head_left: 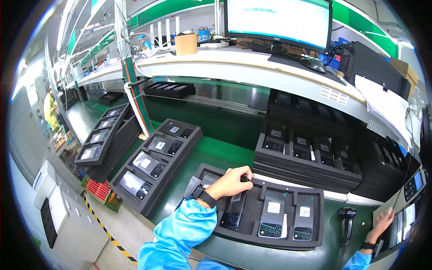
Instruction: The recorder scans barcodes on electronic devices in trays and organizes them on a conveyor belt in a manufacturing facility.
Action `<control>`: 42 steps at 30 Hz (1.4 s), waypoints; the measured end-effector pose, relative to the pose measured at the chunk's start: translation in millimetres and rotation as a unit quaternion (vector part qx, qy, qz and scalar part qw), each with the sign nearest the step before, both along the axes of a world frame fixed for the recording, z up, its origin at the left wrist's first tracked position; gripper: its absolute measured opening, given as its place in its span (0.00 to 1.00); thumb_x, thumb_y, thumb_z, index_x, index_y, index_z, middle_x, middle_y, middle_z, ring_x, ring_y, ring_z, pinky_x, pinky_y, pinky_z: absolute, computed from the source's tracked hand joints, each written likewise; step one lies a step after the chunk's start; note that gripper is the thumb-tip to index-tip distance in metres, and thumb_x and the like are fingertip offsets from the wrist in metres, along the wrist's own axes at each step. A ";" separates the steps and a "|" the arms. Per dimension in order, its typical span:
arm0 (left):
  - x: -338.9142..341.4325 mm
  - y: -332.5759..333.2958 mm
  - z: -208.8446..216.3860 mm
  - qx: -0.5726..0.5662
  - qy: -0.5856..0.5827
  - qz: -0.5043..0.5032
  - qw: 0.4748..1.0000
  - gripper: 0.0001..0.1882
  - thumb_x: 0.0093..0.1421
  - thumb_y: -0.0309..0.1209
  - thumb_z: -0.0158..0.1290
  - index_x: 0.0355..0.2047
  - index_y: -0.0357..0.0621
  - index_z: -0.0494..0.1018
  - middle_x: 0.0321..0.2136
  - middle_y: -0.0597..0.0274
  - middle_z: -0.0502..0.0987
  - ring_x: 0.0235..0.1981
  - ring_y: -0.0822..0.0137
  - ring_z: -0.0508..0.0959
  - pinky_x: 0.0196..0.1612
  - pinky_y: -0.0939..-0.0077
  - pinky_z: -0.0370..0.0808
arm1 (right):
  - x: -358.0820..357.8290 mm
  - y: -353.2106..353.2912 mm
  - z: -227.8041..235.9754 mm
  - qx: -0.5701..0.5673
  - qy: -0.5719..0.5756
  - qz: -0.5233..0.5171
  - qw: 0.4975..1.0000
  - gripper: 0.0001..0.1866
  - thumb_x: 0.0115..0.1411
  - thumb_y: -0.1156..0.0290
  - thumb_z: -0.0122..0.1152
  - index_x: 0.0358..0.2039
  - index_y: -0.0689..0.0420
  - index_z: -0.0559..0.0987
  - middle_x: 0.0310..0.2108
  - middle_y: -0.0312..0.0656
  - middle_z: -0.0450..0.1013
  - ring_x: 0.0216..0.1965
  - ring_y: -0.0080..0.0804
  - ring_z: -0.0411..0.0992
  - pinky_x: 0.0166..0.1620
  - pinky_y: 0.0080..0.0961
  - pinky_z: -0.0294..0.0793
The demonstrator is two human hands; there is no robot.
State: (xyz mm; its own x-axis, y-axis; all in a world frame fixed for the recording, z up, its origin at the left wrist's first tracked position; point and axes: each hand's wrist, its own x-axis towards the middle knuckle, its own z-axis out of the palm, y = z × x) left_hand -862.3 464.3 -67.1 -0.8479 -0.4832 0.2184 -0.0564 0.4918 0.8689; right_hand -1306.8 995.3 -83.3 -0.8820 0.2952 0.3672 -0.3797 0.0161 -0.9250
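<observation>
My left hand [230, 183] is closed at the top end of a smartphone [233, 212], which sits tilted in a slot of a black foam tray [270, 243]. The palm hides where the fingers meet it. Two more phones lie back up in the tray's right slots: a middle phone [272, 212] and an end phone [304, 217], each with a white label. Part of another shows left of my wrist. My right hand [383, 222], fingers stretched out and slightly blurred, is beside a lit screen [402, 225] at the far right. Nothing shows in it.
A handheld scanner [347, 213] stands right of the tray. Phone-filled foam trays include a left tray [157, 157], a far-left tray [101, 135] and a stack [306, 166] behind. Above are a shelf [202, 65] and monitor [279, 22]. People work in the far left background.
</observation>
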 end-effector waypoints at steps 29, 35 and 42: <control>-2.9 -0.4 -5.8 0.076 0.064 -0.009 0.995 0.17 0.53 0.20 0.55 0.44 0.38 0.70 0.43 0.57 0.79 0.50 0.64 0.78 0.54 0.69 0.74 | 238.0 -207.2 42.4 0.222 -0.118 0.494 0.832 0.12 0.71 0.67 0.56 0.37 0.60 0.84 0.22 0.36 0.76 0.19 0.19 0.74 0.21 0.17 0.72; -2.2 -3.1 -10.3 0.084 0.100 -0.012 0.991 0.23 0.52 0.24 0.58 0.50 0.40 0.69 0.42 0.58 0.80 0.47 0.66 0.80 0.47 0.72 0.76 | 340.2 -303.3 63.8 0.434 -0.163 0.692 0.554 0.17 0.70 0.60 0.55 0.36 0.61 0.84 0.22 0.36 0.78 0.20 0.23 0.73 0.27 0.25 0.73; -4.0 23.5 -3.3 -0.242 -0.036 0.097 0.965 0.29 0.52 0.41 0.59 0.54 0.44 0.71 0.46 0.52 0.78 0.50 0.53 0.78 0.57 0.59 0.69 | 320.6 -280.8 46.9 0.458 -0.100 0.592 0.655 0.21 0.62 0.53 0.66 0.29 0.61 0.84 0.22 0.44 0.79 0.26 0.28 0.77 0.33 0.29 0.76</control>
